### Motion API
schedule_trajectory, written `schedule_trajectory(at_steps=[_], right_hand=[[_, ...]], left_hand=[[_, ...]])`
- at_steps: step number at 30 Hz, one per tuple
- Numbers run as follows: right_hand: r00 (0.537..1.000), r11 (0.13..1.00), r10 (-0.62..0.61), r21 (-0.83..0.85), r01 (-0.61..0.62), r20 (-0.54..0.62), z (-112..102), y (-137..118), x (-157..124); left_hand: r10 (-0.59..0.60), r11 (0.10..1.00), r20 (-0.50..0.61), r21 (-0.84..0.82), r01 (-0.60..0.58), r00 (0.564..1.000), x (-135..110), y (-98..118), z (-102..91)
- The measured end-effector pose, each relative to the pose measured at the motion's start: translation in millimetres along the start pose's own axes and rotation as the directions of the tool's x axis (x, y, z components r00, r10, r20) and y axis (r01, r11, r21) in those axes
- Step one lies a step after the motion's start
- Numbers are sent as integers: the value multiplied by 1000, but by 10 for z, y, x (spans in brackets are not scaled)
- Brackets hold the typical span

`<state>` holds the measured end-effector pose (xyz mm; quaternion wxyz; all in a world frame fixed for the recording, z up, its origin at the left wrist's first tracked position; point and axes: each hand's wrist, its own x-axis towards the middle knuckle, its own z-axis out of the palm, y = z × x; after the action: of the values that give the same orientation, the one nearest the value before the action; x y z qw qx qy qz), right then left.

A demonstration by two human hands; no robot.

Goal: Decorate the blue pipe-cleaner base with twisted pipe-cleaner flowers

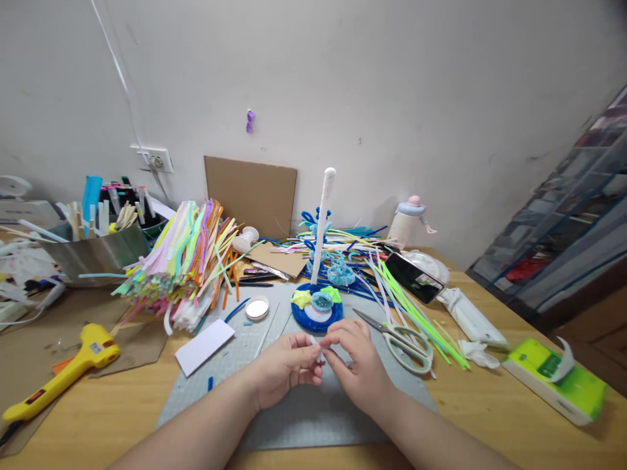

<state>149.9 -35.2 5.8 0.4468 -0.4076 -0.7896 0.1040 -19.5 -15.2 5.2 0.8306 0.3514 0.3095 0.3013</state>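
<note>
Between the fingertips of both hands is a small white piece (318,349), mostly covered, so its kind does not show. My left hand (289,365) pinches it from one side, fingers curled. From the other side my right hand (353,359) pinches at it with thumb and forefinger. Just beyond stands a craft piece with a round blue fuzzy base (300,318), a tall upright white fuzzy stick (321,228), a yellow star (302,299), a green star (334,294) and a light-blue ring (322,301). Grey-handled scissors (409,346) lie right of my right hand.
A grey cutting mat (313,418) lies under my hands. Leftward are a yellow glue gun (83,362), a white card (204,346) and a bundle of coloured pipe cleaners (181,254). Rightward are a phone (415,277), a green tissue pack (556,378) and a bottle (406,222).
</note>
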Motion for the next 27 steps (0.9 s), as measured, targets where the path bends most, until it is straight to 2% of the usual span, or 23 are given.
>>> schedule_trajectory(at_steps=[4,9,13,20,23,27], right_hand=[[998,989,-59,-133,61,21,-32,-51,17],[995,976,-89,-194,96,46,-55,-61,25],[991,977,-111,-174,123,80,-52,-44,22],[990,975,-96,-191,115,104,-68,-64,39],[983,978,-90,-174,118,159,-85,-73,37],[987,997,-19,-64,29,159,-80,-59,33]], left_hand=[[42,998,-70,54,-38,997,8,-7,-4],[108,994,-112,37,-105,988,2,-4,19],[130,991,-128,32,-127,983,7,-5,28],[92,993,-123,84,-82,988,-2,24,11],[94,987,-119,140,-77,989,-8,41,23],[132,955,-100,280,-99,986,-7,65,43]])
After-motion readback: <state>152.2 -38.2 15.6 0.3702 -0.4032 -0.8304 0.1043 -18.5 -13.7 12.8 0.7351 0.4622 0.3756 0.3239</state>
